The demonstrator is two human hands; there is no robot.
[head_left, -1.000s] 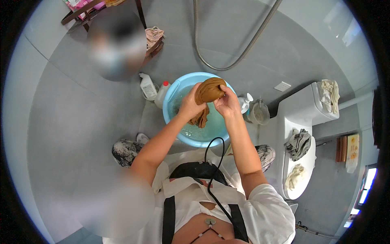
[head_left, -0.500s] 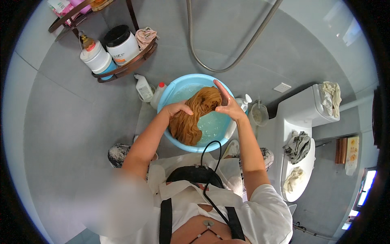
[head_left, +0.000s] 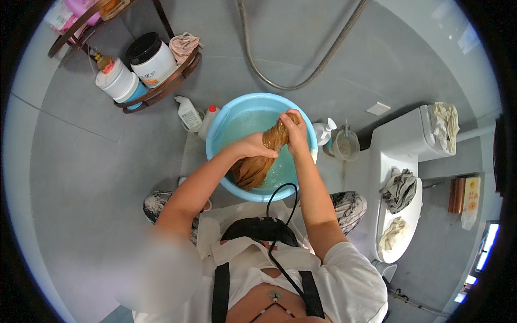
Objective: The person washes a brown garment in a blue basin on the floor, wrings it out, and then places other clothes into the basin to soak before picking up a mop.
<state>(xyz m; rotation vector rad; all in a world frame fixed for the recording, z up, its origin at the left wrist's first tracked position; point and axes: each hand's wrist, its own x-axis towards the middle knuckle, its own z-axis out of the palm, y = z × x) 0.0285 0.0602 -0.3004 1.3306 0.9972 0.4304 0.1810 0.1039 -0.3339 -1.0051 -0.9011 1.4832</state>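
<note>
A light blue plastic basin [head_left: 219, 125] with water stands on the grey tiled floor in front of me. Over it hangs a wet brown cloth [head_left: 254, 168], stretched into a twisted rope. My left hand [head_left: 253, 146] grips the cloth near its middle. My right hand [head_left: 294, 131] grips its upper end, above the basin's far right side. The cloth's lower part bunches over the basin's near rim.
Left of the basin stand a white spray bottle [head_left: 188, 113] and a red-capped bottle [head_left: 209, 120]. A pump bottle [head_left: 325, 132] and clear jug [head_left: 344, 144] sit to its right. A white toilet [head_left: 401, 177] with rags is at right, a rack with tubs [head_left: 153, 59] at upper left.
The cloth went from a bunched wad held above the basin, to spread over the water, to a twisted rope pulled between both hands. The view also shifted, showing the rack.
</note>
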